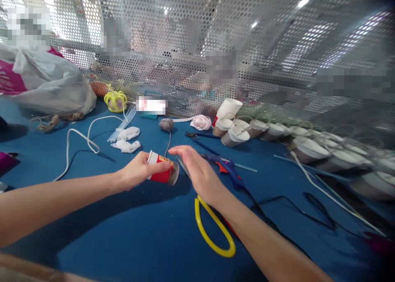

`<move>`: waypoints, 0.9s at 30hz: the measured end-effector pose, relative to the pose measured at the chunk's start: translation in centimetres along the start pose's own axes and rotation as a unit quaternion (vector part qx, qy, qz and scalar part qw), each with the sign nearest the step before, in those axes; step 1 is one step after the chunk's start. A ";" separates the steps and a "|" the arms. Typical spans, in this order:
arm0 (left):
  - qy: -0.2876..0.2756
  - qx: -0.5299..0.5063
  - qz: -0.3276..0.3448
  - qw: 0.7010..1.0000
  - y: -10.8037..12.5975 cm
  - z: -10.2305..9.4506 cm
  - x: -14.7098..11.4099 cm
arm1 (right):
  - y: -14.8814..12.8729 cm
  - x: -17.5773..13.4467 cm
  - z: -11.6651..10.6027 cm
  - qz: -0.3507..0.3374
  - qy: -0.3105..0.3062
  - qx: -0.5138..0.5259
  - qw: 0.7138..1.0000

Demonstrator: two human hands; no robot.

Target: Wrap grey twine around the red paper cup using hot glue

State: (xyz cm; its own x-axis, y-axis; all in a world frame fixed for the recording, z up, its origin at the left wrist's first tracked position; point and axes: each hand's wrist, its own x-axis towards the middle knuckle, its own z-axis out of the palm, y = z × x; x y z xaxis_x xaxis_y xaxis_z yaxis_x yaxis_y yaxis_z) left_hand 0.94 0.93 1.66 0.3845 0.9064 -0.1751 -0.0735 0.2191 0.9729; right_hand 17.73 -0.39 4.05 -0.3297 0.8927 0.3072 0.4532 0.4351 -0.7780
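Note:
My left hand (140, 169) grips a red and white paper cup (159, 176) that lies tipped sideways, its grey-brown end facing right. Just right of the cup, my right hand (197, 171) has its fingers stretched out, the fingertips close to the cup's end. A grey strand of yarn runs from a small yarn ball (166, 125) down toward the cup and the right fingertips. Below the right wrist shows a yellow loop handle (214, 232); a thin silvery edge appears beside the palm, partly hidden. A blue glue gun (226, 166) rests right of my right hand.
Several white-rimmed cups (308, 148) stand in rows at the right. Dark pliers (197, 136), a pale ribbon roll (201, 122), crumpled white tissue (126, 140) and a white cable (68, 146) lie about. A perforated metal screen (185, 39) closes the back; a plastic bag (55, 80) sits left.

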 end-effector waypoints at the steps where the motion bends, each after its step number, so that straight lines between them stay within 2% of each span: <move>1: 0.001 -0.001 0.000 1.000 -0.1 0.1 0.0 | 0.2 0.1 -0.1 0.012 0.011 -0.009 1.000; 5: -0.008 0.005 0.008 1.000 -0.3 0.6 -0.3 | 0.5 0.0 -0.1 0.008 -0.034 -0.006 0.999; 10: 0.007 0.003 -0.008 1.000 -0.8 1.1 -0.4 | 0.5 -0.1 0.7 0.022 -0.102 0.097 0.990; 13: 0.021 0.000 -0.024 0.999 -1.0 1.1 -0.5 | 0.8 0.0 0.6 0.045 -0.063 0.120 0.990; 16: 0.026 -0.003 -0.033 0.999 -1.0 0.9 -0.8 | 1.1 -0.1 0.5 0.056 -0.016 0.090 0.994; 21: 0.010 -0.019 -0.030 0.999 -1.0 0.6 -1.1 | 0.5 -0.3 0.9 0.047 -0.049 0.084 0.994; 25: 0.011 -0.020 -0.028 0.999 -1.3 0.2 -1.0 | 0.6 0.0 1.0 0.068 -0.011 0.050 0.996; 27: 0.007 -0.020 -0.030 0.999 -1.4 0.0 -0.9 | 0.8 0.0 0.8 0.086 -0.012 0.033 0.996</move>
State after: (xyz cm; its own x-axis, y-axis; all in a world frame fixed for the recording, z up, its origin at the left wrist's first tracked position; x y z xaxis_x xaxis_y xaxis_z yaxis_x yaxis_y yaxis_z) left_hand 0.73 -0.19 0.46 0.3759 0.8965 -0.2345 -0.0887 0.2867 0.9539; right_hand 17.40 -0.14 2.97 -0.2732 0.9496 0.1539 0.4488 0.2673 -0.8527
